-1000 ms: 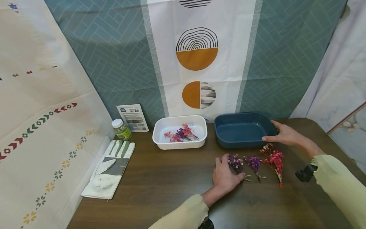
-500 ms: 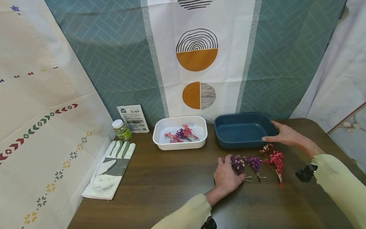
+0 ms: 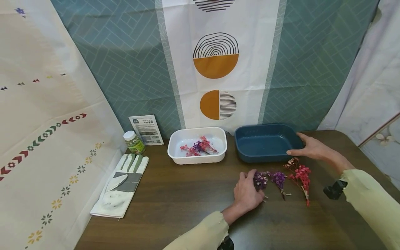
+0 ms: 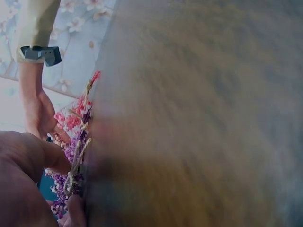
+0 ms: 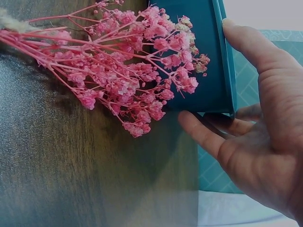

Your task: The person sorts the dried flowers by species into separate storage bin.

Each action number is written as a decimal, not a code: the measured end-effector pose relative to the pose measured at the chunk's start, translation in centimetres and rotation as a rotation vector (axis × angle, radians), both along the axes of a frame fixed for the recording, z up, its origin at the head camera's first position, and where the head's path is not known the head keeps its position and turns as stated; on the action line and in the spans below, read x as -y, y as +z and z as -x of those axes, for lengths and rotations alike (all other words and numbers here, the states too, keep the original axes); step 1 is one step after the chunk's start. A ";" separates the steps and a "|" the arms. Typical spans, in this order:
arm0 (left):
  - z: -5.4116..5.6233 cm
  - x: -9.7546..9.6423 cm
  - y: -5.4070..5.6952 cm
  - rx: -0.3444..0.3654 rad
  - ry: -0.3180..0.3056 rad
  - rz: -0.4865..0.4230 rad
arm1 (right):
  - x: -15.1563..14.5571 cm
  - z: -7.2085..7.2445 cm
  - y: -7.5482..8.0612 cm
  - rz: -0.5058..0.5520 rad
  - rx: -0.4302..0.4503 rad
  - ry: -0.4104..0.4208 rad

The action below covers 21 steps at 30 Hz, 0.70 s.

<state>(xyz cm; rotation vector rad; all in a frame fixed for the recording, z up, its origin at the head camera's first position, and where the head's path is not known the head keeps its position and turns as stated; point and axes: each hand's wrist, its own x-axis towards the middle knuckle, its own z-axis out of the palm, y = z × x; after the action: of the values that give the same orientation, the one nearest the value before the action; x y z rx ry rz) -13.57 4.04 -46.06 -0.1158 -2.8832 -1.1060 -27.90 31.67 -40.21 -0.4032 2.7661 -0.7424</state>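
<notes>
In the head view my left hand [image 3: 248,192] grips a small bunch of purple-and-white dried flowers [image 3: 260,180] just above the table. Its twine-tied stems [image 4: 71,182] show between thumb and fingers in the left wrist view. My right hand [image 3: 314,147] holds the right end of a dark blue tray [image 3: 265,158], thumb on the rim and fingers round the side. Right of the left hand lie a purple bunch [image 3: 278,178] and a pink-red bunch [image 3: 302,177]. The pink-red flowers [image 5: 113,71] look large in the right wrist view, overlapping the tray's corner.
Left of the blue tray stands a white tray [image 3: 196,159] with pink and purple sprigs [image 3: 200,146] inside. Farther left are a white-lidded jar [image 3: 134,142], a printed packet [image 3: 146,130] and a folded work glove [image 3: 120,187]. A patterned cloth hangs behind the wooden table [image 3: 175,194].
My left hand has shifted slightly right, its fingers closing farther over the purple-and-white bunch, whose stem end now shows less. The right hand and the blue tray have stayed in place.
</notes>
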 end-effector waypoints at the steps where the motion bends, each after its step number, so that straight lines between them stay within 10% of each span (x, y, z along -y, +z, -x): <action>1: 0.0 0.1 0.0 -0.003 -0.011 0.001 | 0.0 0.0 0.0 0.001 0.001 -0.002; 10: 0.6 1.0 0.1 -0.117 -0.104 0.121 | 0.1 -0.2 0.2 0.031 0.021 -0.004; 21: 1.1 1.8 0.0 -0.120 -0.196 0.048 | 0.2 -0.3 0.1 0.035 0.017 -0.004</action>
<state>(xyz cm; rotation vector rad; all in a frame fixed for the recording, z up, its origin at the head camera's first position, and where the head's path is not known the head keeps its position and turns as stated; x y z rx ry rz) -14.68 2.22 -46.08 -0.4589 -2.8389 -1.0178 -27.61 31.43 -40.09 -0.3962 2.7430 -0.7923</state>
